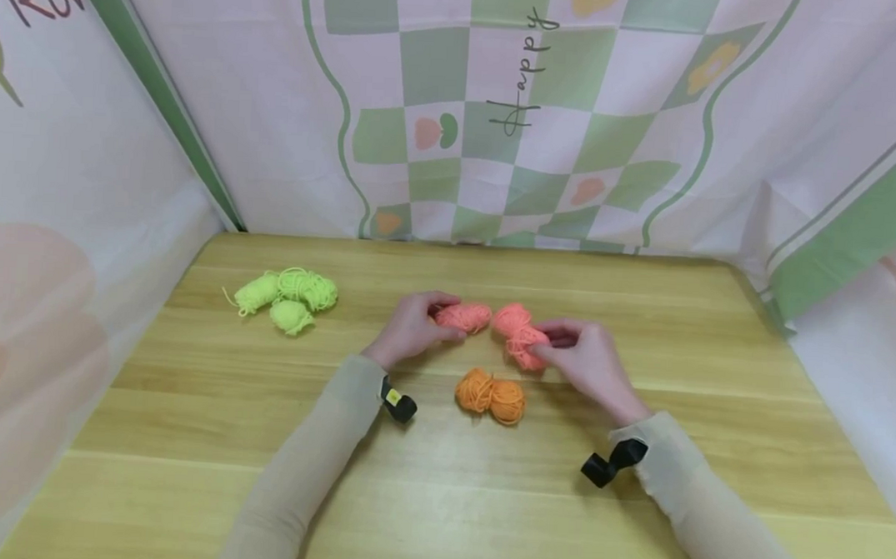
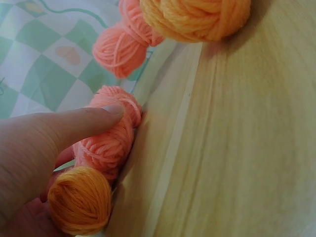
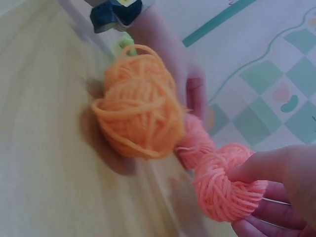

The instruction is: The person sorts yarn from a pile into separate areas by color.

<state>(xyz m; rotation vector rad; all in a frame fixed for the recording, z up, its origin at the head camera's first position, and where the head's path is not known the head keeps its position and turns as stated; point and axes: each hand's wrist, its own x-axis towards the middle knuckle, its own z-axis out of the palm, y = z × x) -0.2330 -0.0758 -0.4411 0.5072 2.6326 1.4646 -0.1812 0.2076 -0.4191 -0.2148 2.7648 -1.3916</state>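
Observation:
My left hand (image 1: 414, 326) pinches a pink yarn ball (image 1: 465, 317) between thumb and fingers on the table. Against that ball, close to the palm, sits an orange yarn ball (image 2: 80, 200), which the hand hides in the head view. To the right, my right hand (image 1: 585, 359) grips another pink yarn ball (image 1: 526, 348), its thumb pressed on the strands. A further pink yarn ball (image 1: 511, 318) touches the far side of that one. Nearer to me, two orange yarn balls (image 1: 476, 391) lie side by side between the forearms.
Several lime-green yarn balls (image 1: 306, 290) are grouped at the table's far left, one with a loose strand. The wooden table (image 1: 438, 496) ends at a printed curtain (image 1: 494, 90) behind, with cloth on both sides. Each wrist wears a black camera mount (image 1: 399, 404).

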